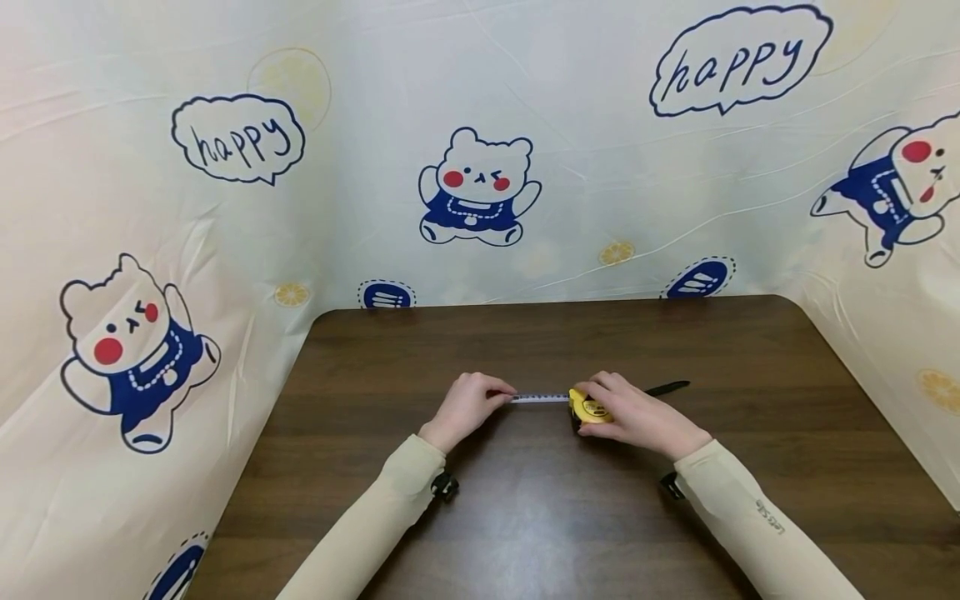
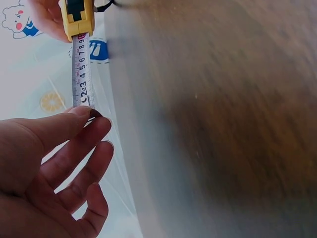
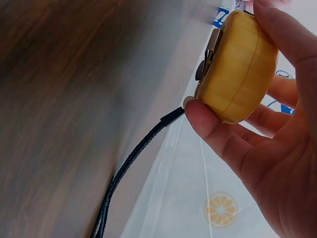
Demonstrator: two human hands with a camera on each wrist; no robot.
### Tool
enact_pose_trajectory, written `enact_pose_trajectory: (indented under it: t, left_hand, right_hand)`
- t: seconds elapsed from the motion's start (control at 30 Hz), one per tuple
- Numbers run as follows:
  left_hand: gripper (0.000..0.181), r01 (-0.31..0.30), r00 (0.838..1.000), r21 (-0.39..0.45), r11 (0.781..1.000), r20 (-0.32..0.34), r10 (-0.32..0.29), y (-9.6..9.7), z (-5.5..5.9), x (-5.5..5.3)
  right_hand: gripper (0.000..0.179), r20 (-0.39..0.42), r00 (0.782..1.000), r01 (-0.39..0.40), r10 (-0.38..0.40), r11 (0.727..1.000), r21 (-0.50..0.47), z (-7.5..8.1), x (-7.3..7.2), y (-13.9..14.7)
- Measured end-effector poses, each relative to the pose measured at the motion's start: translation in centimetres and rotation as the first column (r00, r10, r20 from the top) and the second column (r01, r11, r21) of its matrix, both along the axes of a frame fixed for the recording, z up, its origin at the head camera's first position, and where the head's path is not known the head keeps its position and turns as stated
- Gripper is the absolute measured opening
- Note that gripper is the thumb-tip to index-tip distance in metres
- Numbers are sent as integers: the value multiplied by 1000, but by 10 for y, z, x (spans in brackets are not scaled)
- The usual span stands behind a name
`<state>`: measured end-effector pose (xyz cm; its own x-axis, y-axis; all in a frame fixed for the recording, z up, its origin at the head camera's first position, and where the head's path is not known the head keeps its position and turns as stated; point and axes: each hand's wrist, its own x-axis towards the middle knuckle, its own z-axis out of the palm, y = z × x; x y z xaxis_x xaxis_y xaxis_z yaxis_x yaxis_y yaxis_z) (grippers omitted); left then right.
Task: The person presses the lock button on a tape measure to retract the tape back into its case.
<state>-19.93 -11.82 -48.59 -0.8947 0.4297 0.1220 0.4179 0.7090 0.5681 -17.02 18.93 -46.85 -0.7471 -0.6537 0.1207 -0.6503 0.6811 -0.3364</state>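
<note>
My right hand (image 1: 637, 414) grips a yellow tape measure (image 1: 587, 408) with black parts, its fingers and thumb on either side of the case (image 3: 242, 69). A short length of white blade (image 1: 540, 398) runs out of the case to the left. Between thumb and forefinger, my left hand (image 1: 468, 406) pinches the blade's free end. In the left wrist view the numbered blade (image 2: 82, 69) shows digits up to about ten at the case mouth. A black wrist strap (image 3: 129, 161) trails from the tape measure, and its end shows past the right hand in the head view.
A dark brown wooden table (image 1: 510, 517) with rounded back corners lies beneath both hands. Pale cloth (image 1: 585, 167) printed with bears, lemon slices and "happy" bubbles hangs behind it and along both sides. Small black devices sit at both wrists.
</note>
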Motion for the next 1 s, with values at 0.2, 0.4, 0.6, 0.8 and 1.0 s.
enact_pose_trajectory:
  t: [0.2,0.4,0.6,0.8,1.0]
  left_hand:
    - [13,11,1000,11,1000,-4,-11,4,0,0]
    - [14,19,1000,7,1000,-5,-19,6,1,0]
    - [13,26,1000,15,1000,2,-26,10,3,2]
    - [13,36,999,11,999,9,-36,13,2,1]
    - [14,48,999,16,999,15,-49,16,-1,-1]
  right_hand:
    - [59,15,1000,7,-7,1000,14,1,0,-4]
    - [59,18,1000,8,-9,1000,21,0,0,-6]
    - [58,7,1000,6,-7,1000,19,0,0,-9]
    - [57,8,1000,-5,5,1000,5,0,0,-14]
    - [56,4,1000,-12,12,1000,4,0,-1,-16]
